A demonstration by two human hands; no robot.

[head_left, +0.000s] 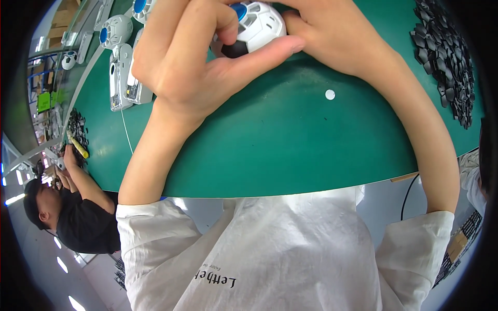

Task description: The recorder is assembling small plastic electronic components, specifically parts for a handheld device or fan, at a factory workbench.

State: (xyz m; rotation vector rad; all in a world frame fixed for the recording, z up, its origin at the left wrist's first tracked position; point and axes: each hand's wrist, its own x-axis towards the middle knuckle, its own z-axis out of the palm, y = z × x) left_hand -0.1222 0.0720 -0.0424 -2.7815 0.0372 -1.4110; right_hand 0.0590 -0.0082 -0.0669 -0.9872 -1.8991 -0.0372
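Between both hands, at the top edge of the head view, is a white ball-shaped plastic housing (265, 26) with football-like panels, slots, a blue round part and a dark panel low on it. My left hand (189, 57) curls round its left and near side, the thumb stretched along the lower edge and a bent finger pressing by the blue part. My right hand (327, 36) grips it from the right; its fingers run partly out of the picture. Near my left hand, a similar white ball (117, 30) with a blue disc stands by white elongated casings (120, 78).
A green table (290, 140) lies under my arms, with a small white disc (330, 95) on it. Many black plates (446, 62) are heaped at the right. At the left, a person in black (85, 220) works beside more black pieces (78, 124) and a yellow-handled tool (79, 147).
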